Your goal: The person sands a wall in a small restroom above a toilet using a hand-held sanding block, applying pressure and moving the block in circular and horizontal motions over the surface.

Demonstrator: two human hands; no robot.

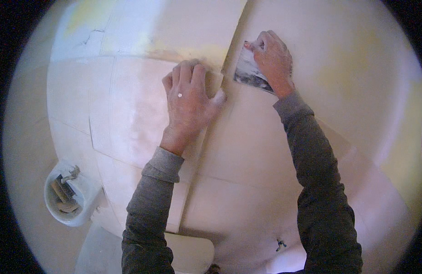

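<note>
My right hand (pixel 273 58) is closed on the upper part of a dark, flat sheet (pixel 247 68), which looks like sandpaper coated in white dust. The sheet lies against a pale, smooth panel surface (pixel 245 144). My left hand (pixel 187 92) holds nothing and is dusted white, with a small white speck on its back. Its curved fingers rest on the neighbouring pale panel (pixel 139 96). The thumb reaches over the long raised edge (pixel 233 48) between the two surfaces. Whatever lies under the left palm is hidden.
A white bucket (pixel 48 191) at lower left contains wooden-handled tools (pixel 59 191) and other pieces. A rounded pale slab (pixel 190 251) shows at the bottom. Near it is a small dark fitting (pixel 281 244), too small to identify. Yellowish patches (pixel 351 58) mark the right-hand surface.
</note>
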